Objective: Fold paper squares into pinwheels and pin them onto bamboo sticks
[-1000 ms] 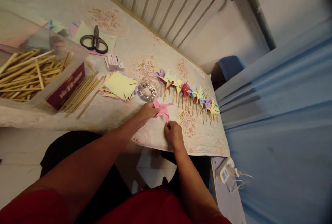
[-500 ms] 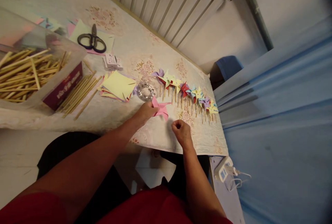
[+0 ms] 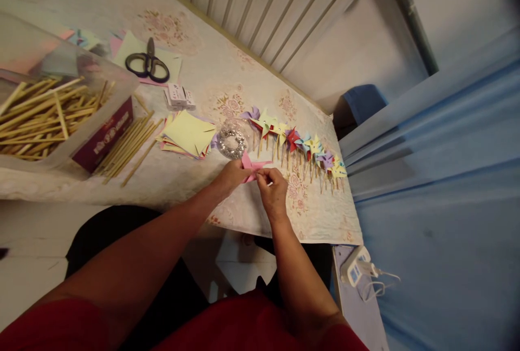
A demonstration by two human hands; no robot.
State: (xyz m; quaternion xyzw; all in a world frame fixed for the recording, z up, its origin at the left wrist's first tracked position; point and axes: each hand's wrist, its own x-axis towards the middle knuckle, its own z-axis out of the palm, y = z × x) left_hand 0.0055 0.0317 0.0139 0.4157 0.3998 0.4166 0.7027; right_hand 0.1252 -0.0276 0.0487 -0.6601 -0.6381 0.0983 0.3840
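A pink paper pinwheel (image 3: 254, 166) is pinched in my left hand (image 3: 232, 175), above the front part of the table. My right hand (image 3: 273, 191) has its fingertips pressed together at the middle of the pinwheel; anything between them is too small to make out. Just behind my left hand lies a clear round dish (image 3: 232, 141) with small shiny metal pieces in it. To the right, finished pinwheels (image 3: 293, 138) in several colours lie in a slanting row on their sticks. A stack of yellow and other coloured paper squares (image 3: 190, 135) lies left of the dish.
A clear plastic bin (image 3: 77, 162) full of thin wooden sticks stands at the left, with loose sticks (image 3: 129, 148) beside it. Black-handled scissors (image 3: 147, 65) lie on paper behind small boxes (image 3: 179, 96). A power strip (image 3: 357, 267) sits beyond the table's right edge, near a blue curtain (image 3: 430, 221).
My right hand has moved up and left from the table's front to the pink pinwheel, its fingertips meeting the paper's middle. My left hand keeps hold of the pinwheel.
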